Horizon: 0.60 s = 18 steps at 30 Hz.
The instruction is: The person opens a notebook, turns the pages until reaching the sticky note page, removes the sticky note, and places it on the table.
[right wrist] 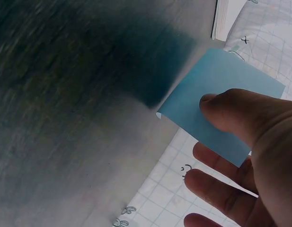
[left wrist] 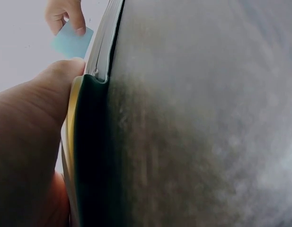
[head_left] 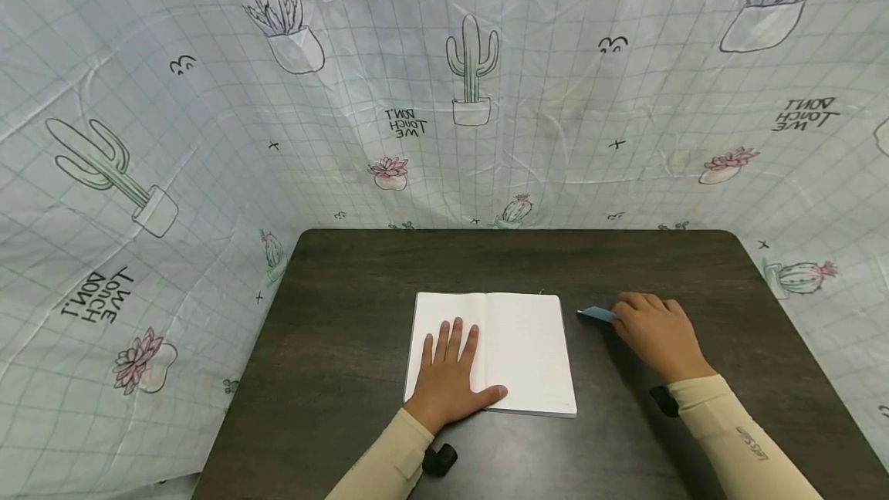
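An open notebook (head_left: pixel 526 353) with blank white pages lies on the dark table. Spread flat on its left page, my left hand (head_left: pixel 447 384) presses down, the thumb reaching over the lower middle of the spread. The left wrist view shows the notebook's page edges (left wrist: pixel 99 47) and dark green cover (left wrist: pixel 96 151) from the side. Right of the notebook, my right hand (head_left: pixel 660 334) pinches a light blue sticky note (right wrist: pixel 207 104) between thumb and fingers, above the table. One corner of the note curls slightly.
The dark wooden table (head_left: pixel 347 276) has rounded far corners. A white cloth (head_left: pixel 556 99) printed with a grid and cacti hangs behind it and along both sides. Each wrist wears a small black camera (head_left: pixel 440 460) over a beige sleeve (head_left: pixel 389 457).
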### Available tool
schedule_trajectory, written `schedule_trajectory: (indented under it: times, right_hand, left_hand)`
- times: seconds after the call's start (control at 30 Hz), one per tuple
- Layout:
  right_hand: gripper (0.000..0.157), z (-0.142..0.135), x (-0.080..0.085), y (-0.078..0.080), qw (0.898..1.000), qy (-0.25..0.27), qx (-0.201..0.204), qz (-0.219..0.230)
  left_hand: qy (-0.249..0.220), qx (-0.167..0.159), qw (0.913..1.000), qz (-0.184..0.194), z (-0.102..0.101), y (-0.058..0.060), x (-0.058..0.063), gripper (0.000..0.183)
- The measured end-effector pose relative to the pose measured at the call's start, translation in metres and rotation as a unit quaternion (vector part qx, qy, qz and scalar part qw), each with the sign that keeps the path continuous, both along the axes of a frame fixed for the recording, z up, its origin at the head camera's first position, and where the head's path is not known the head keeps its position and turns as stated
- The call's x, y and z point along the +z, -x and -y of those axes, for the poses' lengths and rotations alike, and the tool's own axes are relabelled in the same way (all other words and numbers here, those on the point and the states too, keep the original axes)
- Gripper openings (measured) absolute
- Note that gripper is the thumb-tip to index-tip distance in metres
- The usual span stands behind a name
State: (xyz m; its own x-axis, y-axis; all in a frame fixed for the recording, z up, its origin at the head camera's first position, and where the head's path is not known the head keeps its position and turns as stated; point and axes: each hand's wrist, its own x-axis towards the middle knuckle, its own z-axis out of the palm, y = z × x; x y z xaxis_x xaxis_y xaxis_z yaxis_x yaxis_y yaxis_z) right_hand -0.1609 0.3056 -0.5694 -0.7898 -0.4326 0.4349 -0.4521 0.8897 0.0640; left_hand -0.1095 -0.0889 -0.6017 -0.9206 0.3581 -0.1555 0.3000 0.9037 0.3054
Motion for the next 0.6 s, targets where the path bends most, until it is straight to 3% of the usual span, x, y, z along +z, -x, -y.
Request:
schedule_trajectory:
  times: [0.6]
  right_hand:
    - [0.025, 0.0000, -0.0035, -0.0041, 0.999, 0.001, 0.016, -0.030]
  left_hand:
    - [-0.024, 0.001, 0.9995, -0.021, -0.0002, -0.0006, -0.0094, 0.115]
